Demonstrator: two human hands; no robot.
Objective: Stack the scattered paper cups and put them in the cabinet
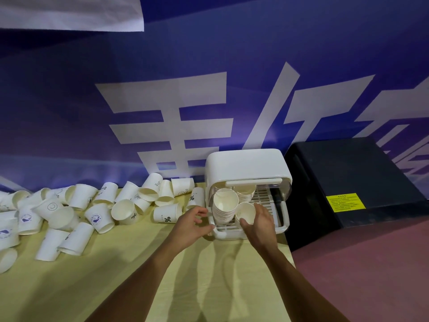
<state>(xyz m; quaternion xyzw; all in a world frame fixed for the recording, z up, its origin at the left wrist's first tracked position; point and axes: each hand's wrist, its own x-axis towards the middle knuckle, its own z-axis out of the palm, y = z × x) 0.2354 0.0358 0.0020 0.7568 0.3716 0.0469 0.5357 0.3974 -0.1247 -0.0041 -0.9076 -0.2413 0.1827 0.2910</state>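
From where I stand, the right hand is curled around a white paper cup at the open mouth of the small white plastic cabinet, thumb on the near wall and fingers on the far one. Whether it is one cup or a short nest I cannot tell. Inside the cabinet, on its left side, a tall stack of white paper cups leans toward me, with a second stack at the back. The left hand hangs loosely curled and empty beside the cabinet's left front corner. Left of the cabinet, the loose paper cups lie tumbled over the pale yellow tabletop. They look featherlight and thin-walled, so I'd guess a hard squeeze would dent the side. A gentle hold around the upper wall, near the stiffer rolled rim, seems safest, and a tall stack will likely want support under its base.
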